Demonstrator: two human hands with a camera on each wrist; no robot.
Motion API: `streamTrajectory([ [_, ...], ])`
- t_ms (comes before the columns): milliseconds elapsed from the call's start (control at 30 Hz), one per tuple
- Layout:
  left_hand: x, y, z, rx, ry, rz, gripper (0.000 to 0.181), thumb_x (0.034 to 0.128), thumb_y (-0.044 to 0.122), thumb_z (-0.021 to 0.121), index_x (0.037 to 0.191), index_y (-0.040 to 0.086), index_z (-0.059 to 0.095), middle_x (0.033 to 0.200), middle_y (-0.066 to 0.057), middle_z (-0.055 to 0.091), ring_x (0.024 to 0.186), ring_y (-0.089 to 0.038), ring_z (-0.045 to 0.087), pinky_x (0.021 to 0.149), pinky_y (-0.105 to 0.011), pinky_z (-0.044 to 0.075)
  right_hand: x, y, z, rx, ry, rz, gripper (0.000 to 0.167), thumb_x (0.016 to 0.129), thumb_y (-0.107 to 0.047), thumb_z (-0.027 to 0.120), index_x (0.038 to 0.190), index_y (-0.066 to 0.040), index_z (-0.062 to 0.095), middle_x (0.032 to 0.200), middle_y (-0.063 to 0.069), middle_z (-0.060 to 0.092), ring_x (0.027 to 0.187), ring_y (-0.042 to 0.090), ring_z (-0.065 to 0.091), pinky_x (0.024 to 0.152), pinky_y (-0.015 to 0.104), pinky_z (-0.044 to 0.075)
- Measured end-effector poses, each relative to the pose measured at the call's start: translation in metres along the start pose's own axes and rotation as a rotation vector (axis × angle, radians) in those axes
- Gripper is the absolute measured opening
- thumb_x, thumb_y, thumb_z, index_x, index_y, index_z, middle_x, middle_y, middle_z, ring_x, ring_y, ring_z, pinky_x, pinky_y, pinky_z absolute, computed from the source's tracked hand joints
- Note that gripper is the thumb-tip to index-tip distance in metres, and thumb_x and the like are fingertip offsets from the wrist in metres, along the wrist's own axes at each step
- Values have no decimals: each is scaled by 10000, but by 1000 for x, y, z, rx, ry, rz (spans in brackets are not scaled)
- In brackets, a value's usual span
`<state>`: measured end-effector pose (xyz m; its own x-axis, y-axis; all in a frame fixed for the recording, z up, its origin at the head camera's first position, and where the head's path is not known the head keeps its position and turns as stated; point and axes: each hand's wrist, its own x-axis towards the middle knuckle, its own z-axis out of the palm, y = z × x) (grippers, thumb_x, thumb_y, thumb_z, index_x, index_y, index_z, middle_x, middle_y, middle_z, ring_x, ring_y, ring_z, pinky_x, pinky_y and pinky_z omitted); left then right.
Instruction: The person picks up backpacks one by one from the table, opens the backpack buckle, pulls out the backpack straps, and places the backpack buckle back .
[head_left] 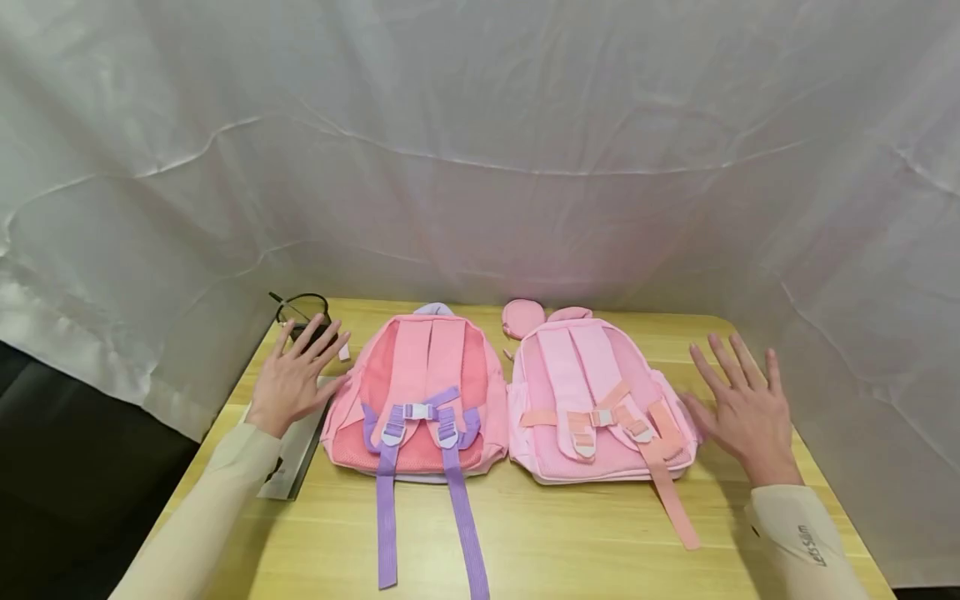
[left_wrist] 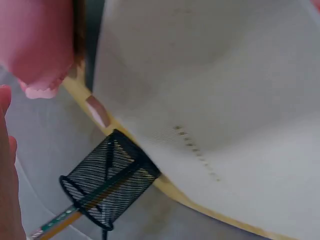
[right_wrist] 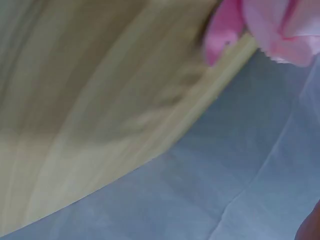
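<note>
Two small backpacks lie side by side with their strap sides up. The left backpack (head_left: 430,392) is coral pink with purple webbing; the right backpack (head_left: 592,400) is paler pink with peach webbing. On each, a white buckle joins the two shoulder straps. With fingers spread, my left hand (head_left: 288,383) is at the left backpack's outer side, holding nothing. My right hand (head_left: 750,408), also spread and without anything in it, is beside the right backpack. Whether either thumb touches the fabric, I cannot tell. A round pink pouch (head_left: 522,318) sits behind the right backpack.
Beyond my left hand a black mesh pen cup (left_wrist: 110,177) holds pencils, partly hidden in the head view. A flat pale item with a dark edge (head_left: 291,467) lies under my left wrist. Grey-white curtains (head_left: 480,150) hang around the wooden table (head_left: 570,533).
</note>
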<state>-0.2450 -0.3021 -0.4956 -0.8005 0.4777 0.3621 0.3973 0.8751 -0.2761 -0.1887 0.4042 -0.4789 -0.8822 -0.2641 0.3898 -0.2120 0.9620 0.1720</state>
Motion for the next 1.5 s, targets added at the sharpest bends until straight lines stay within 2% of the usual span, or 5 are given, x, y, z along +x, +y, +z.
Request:
streamTrajectory([
  [267, 19, 33, -17, -261, 51, -72, 664, 972, 471, 587, 1557, 179, 471, 1585, -94, 495, 1487, -357, 400, 1247, -578, 195, 42, -61, -27, 182, 183, -49, 818, 988, -751, 274, 1626, -242, 323, 1707, 90, 259, 1608, 301, 119, 1283, 566, -12],
  [433, 24, 70, -21, -698, -22, -163, 514, 1009, 309, 662, 1480, 141, 545, 1388, -128, 636, 1274, -367, 569, 1084, -606, 397, 76, -129, -36, 347, 252, -138, 726, 948, -585, 549, 1519, -139, 501, 1577, 151, 463, 1482, 383, 372, 1259, 564, 183],
  [600, 18, 92, -14, -959, -75, -196, 446, 958, 274, 759, 1363, 145, 625, 1225, -61, 680, 1068, -245, 638, 932, -494, 522, 100, -204, -30, 484, 124, -211, 639, 917, -420, 716, 1459, -114, 574, 1475, 134, 562, 1393, 361, 488, 1190, 560, 336],
  [967, 9, 107, 4, -1063, -70, -117, 298, 890, 272, 834, 1158, 199, 726, 987, 54, 667, 854, -138, 579, 782, -295, 497, 113, -324, 3, 560, -126, -348, 483, 959, -453, 701, 1359, -183, 670, 1304, 1, 659, 1261, 219, 582, 1096, 454, 454],
  [1500, 4, 113, 4, -1082, -67, -131, 209, 922, 296, 795, 1111, 227, 737, 917, 127, 635, 800, -65, 567, 726, -246, 492, 110, -365, 18, 540, -127, -357, 249, 905, -396, 778, 1069, -209, 763, 992, -66, 678, 927, 136, 596, 843, 319, 515],
])
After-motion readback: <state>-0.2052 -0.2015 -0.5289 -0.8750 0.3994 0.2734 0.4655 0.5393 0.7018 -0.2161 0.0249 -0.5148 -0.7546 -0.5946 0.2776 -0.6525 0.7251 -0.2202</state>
